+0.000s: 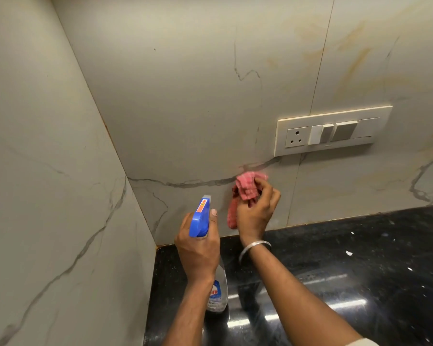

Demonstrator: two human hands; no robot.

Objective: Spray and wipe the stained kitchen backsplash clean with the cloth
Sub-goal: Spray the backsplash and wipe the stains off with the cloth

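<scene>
The backsplash (198, 108) is pale marble-look tile with grey veins and yellowish stains toward the upper right. My right hand (256, 211) grips a bunched pink cloth (246, 188) and holds it against the tile, low down, just below and left of the switch plate. My left hand (198, 248) grips a clear spray bottle (218, 293) by the neck, its blue trigger head (200, 217) pointing at the wall left of the cloth. A silver bangle sits on my right wrist.
A cream switch plate (333, 129) with a socket and switches is mounted on the wall at the right. A glossy black stone counter (348, 258) runs below. A tiled side wall (48, 183) closes the corner at the left.
</scene>
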